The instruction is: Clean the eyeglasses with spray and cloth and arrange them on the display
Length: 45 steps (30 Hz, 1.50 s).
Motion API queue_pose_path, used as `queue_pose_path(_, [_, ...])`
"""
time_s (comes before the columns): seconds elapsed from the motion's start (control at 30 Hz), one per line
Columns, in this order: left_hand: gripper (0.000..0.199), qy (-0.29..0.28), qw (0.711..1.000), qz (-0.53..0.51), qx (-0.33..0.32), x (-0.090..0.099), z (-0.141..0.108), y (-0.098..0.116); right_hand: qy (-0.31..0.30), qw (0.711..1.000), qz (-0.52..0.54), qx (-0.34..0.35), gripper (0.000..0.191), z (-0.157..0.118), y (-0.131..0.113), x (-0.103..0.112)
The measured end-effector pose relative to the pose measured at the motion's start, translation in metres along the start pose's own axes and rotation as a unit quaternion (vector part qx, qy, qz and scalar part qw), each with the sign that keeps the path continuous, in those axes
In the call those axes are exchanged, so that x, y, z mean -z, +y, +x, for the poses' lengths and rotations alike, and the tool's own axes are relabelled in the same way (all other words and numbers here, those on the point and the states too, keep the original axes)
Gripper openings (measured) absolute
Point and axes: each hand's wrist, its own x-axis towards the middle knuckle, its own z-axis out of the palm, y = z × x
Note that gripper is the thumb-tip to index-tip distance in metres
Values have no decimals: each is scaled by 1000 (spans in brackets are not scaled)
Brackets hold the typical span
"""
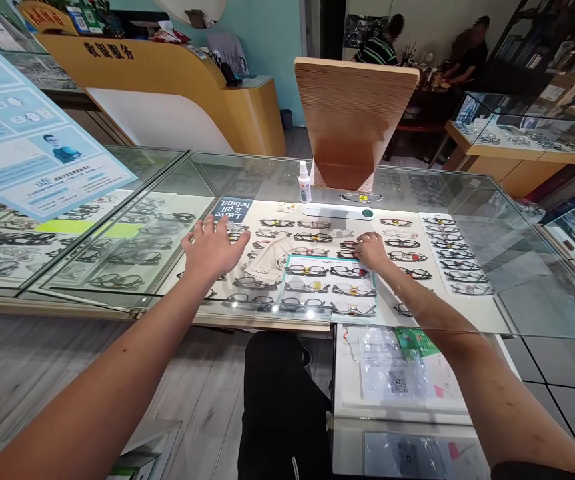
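My left hand [215, 248] is over the left part of the glass display case [202, 167], fingers spread, with nothing gripped. My right hand [370, 250] is at the middle of the case, its fingers bent together; what they hold, if anything, is hidden. Between the hands a crumpled beige cloth [269, 261] lies on the glass. Rows of eyeglasses [312, 237] show beneath the glass. Beyond the hands, a white spray bottle [304, 183] stands upright, and one pair of glasses [361, 197] lies to its right.
A wooden-backed stand [355, 120] rises at the case's far edge. A blue printed sheet [32, 133] is at the left. Below my right arm, a drawer [342, 400] is pulled out. Behind are a wooden counter [255, 117], another display case [517, 150] and two people [377, 50].
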Motion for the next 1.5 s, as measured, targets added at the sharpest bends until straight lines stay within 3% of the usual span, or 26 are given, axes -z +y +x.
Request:
queue_pose_path(0.27, [97,2,1000,0,-1,0,0,0,-18,999,14,-29,50,4,5,7])
queue_pose_path(0.53, [98,-2,1000,3,2,1,-1,2,-19,999,16,-28,49,4,-2,-2])
queue_pose_path(1.2, [97,3,1000,14,1,-2,3,-1,-46,997,10,-58,47,19,-14,11])
queue_pose_path(1.37, [96,11,1000,14,-2,-4,4,-3,-30,998,24,-42,47,2,-27,32])
queue_pose_path(1.5, [96,11,1000,12,-2,-4,4,-2,-55,997,53,3,38,-40,-64,50])
